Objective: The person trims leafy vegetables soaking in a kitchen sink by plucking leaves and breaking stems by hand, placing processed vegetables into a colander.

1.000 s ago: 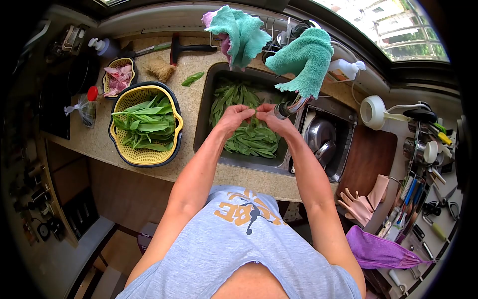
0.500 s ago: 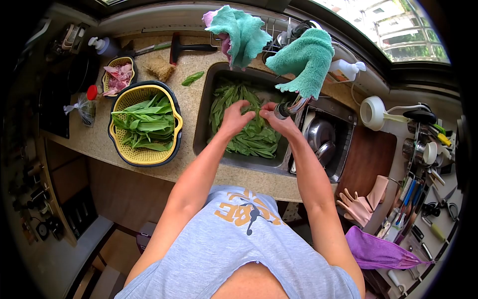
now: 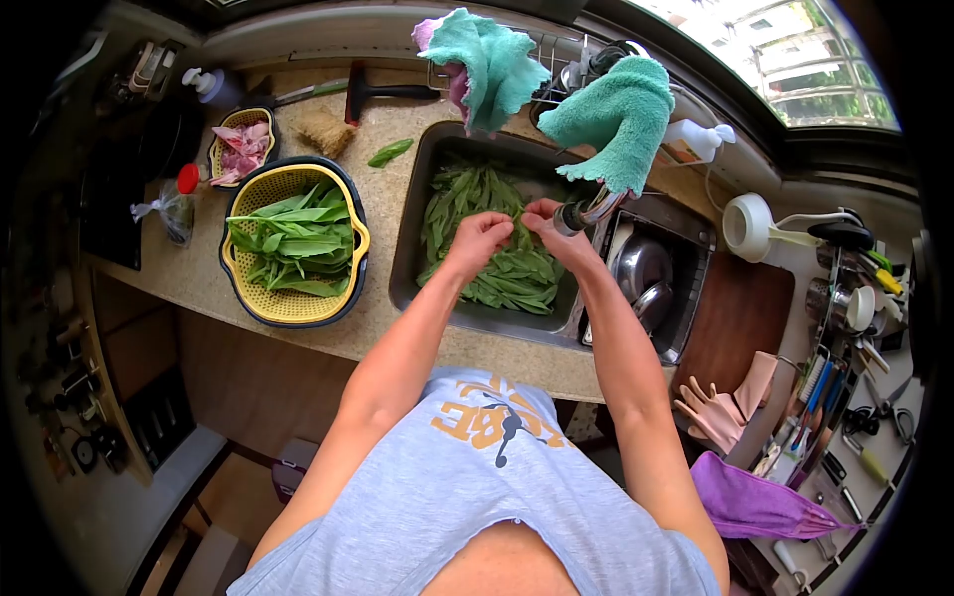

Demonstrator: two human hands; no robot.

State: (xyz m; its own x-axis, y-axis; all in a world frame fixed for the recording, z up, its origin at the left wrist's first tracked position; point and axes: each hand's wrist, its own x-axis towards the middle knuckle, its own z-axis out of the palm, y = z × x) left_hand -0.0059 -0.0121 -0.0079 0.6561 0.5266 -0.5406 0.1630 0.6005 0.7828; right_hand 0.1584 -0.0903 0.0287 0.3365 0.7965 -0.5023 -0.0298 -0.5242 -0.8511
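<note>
I'm pinching what looks like a stem (image 3: 517,214) between left grip (image 3: 482,238) and right grip (image 3: 551,231), close over greens (image 3: 511,281), presumably so both reach.

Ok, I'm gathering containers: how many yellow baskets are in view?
2: a large basket with leafy greens, left of the sink; a small basket with raw meat, beyond it. Others may be hidden.

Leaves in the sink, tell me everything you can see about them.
The green leaves look long and narrow, heaped loosely and overlapping in the sink, pointing various ways. The heap covers much of the sink's floor. The left hand and right hand are over its middle, hiding some; whether they touch it, I can't tell.
</note>
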